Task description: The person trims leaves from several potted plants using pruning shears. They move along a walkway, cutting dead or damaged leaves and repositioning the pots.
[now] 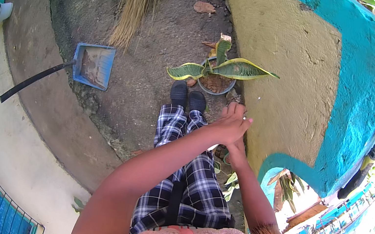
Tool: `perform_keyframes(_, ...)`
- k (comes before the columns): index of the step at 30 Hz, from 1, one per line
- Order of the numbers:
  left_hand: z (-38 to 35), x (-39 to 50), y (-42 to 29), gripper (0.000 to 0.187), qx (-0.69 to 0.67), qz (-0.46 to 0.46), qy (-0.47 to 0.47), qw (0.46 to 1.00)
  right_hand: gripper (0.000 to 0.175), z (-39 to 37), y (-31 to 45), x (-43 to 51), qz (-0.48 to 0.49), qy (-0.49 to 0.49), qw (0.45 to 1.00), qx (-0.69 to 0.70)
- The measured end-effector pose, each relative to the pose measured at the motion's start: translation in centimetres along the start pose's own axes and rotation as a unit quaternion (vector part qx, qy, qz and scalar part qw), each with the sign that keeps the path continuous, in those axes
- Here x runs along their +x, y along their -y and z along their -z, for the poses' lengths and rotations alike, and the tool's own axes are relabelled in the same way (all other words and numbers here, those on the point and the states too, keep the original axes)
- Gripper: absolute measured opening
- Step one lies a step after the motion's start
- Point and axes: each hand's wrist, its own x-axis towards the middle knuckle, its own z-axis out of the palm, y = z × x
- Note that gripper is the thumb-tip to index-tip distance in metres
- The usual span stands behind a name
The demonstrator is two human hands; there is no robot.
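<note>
My left hand (231, 125) reaches across my body, fingers curled, and overlaps my right hand (237, 150) in front of the painted wall. A small whitish bit shows at the left fingertips; what it is, or whether either hand grips anything, is hidden by the overlap. Just beyond the hands stands a potted snake plant (242, 69), its broad green leaves edged in yellow. Brown soil fills its round grey plastic pot (214, 92). My dark shoes (179, 92) are right beside the pot.
A blue dustpan (104, 73) with a black handle lies on the concrete at left. Above it is a stick broom (137, 4). Dry leaves (204, 7) lie along the yellow and turquoise wall (287, 78). A long dark-handled tool (351, 181) rests on the wall's far side.
</note>
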Motion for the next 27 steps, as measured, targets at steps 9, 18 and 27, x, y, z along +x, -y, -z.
perform_keyframes(9, 7.8, -2.5, 1.1, 0.040, -0.115, -0.039, -0.171, 0.978, 0.067, 4.3, -1.4, 7.7, -0.104, -0.105, 0.984, -0.102)
perform_keyframes(18, 18.2, 9.2, 6.2, 0.036, 0.281, -0.078, -0.261, 0.920, 0.071, 6.0, 1.2, 16.3, 0.090, -0.110, 0.757, -0.638)
perform_keyframes(27, 17.5, 12.8, 9.0, 0.026, 0.300, -0.043, -0.196, 0.933, 0.048, 4.4, 4.2, 18.7, 0.081, -0.090, 0.726, -0.677)
